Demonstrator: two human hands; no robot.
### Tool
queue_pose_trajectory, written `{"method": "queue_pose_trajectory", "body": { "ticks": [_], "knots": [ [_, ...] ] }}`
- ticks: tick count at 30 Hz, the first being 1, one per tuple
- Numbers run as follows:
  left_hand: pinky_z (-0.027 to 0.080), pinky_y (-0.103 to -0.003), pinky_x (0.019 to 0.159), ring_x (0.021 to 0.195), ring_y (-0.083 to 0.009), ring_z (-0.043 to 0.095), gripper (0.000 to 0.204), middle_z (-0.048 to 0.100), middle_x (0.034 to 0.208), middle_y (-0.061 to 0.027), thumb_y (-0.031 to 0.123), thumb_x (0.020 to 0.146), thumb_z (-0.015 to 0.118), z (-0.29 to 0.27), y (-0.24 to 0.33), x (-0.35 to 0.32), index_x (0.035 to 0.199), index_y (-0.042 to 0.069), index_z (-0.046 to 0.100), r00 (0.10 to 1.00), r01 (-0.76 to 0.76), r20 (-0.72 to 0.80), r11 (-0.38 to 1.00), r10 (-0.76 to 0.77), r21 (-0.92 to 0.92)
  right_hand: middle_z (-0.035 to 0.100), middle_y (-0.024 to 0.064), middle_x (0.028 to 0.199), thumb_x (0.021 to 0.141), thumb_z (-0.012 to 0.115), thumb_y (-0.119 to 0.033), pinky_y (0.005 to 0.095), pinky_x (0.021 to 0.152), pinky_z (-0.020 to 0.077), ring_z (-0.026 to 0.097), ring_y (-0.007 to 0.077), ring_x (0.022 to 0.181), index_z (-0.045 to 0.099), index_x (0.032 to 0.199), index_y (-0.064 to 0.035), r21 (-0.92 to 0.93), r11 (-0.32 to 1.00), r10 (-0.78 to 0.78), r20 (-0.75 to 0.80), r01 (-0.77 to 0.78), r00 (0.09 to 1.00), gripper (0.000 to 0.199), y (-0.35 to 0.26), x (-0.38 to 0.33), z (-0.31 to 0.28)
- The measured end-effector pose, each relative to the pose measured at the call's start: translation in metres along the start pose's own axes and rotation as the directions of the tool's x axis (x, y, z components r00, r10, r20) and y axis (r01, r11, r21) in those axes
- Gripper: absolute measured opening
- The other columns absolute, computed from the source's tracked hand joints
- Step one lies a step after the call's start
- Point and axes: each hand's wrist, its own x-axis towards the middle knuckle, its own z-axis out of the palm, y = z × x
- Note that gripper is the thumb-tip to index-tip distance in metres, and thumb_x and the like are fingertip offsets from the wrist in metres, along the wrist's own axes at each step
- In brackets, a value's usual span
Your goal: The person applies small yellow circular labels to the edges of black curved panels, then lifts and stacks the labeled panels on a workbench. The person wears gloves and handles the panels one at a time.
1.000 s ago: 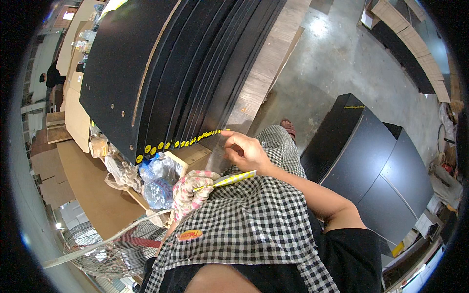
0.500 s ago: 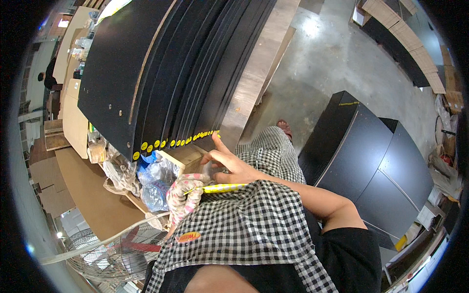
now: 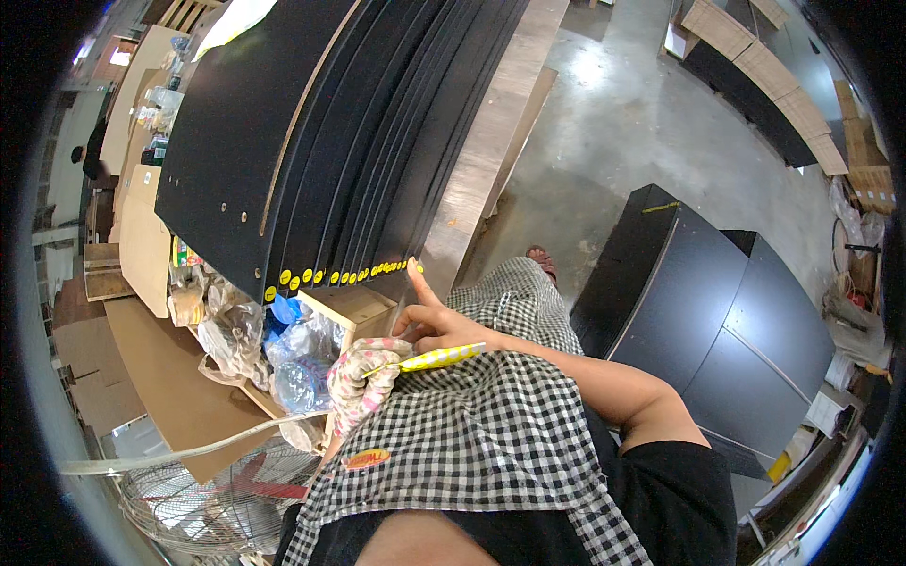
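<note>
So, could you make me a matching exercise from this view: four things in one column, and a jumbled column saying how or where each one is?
Things:
1. Left hand
2. Fan
3. Right hand
4. Apron

Descriptions:
A. Bare, its index fingertip at one end of the row of yellow dots along the black panels
B. Black-and-white checked
C. Gloved, holding a yellow-patterned sheet
D. At the lower left of the picture, with a wire cage

Right pairs: 1-C, 2-D, 3-A, 4-B
</note>
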Motion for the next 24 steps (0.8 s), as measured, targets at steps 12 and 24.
{"method": "queue_pose_trajectory", "body": {
  "ticks": [12, 24],
  "knots": [
    [0.051, -0.036, 0.077, 0.087, -0.0255, 0.064, 0.004, 0.066, 0.095, -0.0169, 0.005, 0.086, 0.063, 0.003, 0.006, 0.004, 0.09, 0.004, 0.062, 1.0, 0.006, 0.007, 1.0, -0.006, 0.006, 0.049, 0.0115, 0.137, 0.066, 0.064, -0.005, 0.0371, 0.075, 0.0525, 0.06, 0.034, 0.101, 0.055, 0.088, -0.005, -0.815, 0.546, -0.397, -0.046, 0.195, 0.917, 0.024, -0.035, -0.025, -0.02],
    [0.038, -0.038, 0.1, 0.125, -0.0288, 0.047, 0.011, 0.05, 0.133, -0.0251, 0.011, 0.084, 0.066, 0.004, -0.005, 0.01, 0.091, 0.002, 0.067, 0.989, 0.151, 0.04, 0.944, -0.145, -0.292, 0.056, 0.0015, 0.118, 0.064, 0.066, -0.019, 0.0371, 0.08, 0.0512, 0.053, 0.0265, 0.105, 0.063, 0.08, -0.0057, -0.851, 0.137, -0.409, 0.418, 0.508, 0.811, 0.021, -0.072, -0.024, -0.028]
  ]
}}
